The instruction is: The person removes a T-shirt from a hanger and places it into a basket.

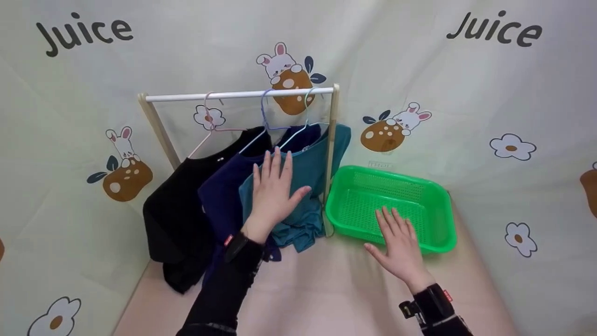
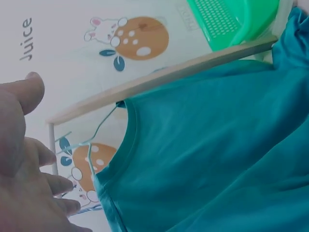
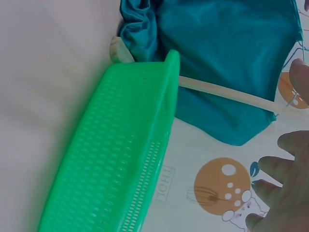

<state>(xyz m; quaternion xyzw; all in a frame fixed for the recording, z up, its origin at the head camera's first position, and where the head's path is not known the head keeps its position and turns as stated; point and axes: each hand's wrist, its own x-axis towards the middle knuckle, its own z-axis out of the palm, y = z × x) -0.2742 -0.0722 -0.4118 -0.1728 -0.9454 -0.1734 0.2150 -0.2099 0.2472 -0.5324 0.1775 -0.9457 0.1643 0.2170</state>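
My left hand (image 1: 273, 198), fingers straight and spread, overlaps a teal shirt (image 1: 312, 172) in the head view and holds nothing. In the left wrist view that shirt hangs from a pale green hanger (image 2: 91, 140), with the fingers beside it. My right hand (image 1: 400, 249), also with fingers extended, is held over the near side of a green plastic basket (image 1: 343, 224). Beside the teal shirt hang a navy shirt (image 1: 224, 186) on a blue hanger (image 1: 264, 109) and a black shirt (image 1: 177, 214) on a pink hanger (image 1: 200, 144).
A rack with a white rod (image 1: 242, 94) and wooden posts (image 1: 332, 154) carries the hangers. The basket stands right of it on a pale pink surface (image 1: 317, 298). Behind and at both sides is a printed cloth backdrop (image 1: 396, 56).
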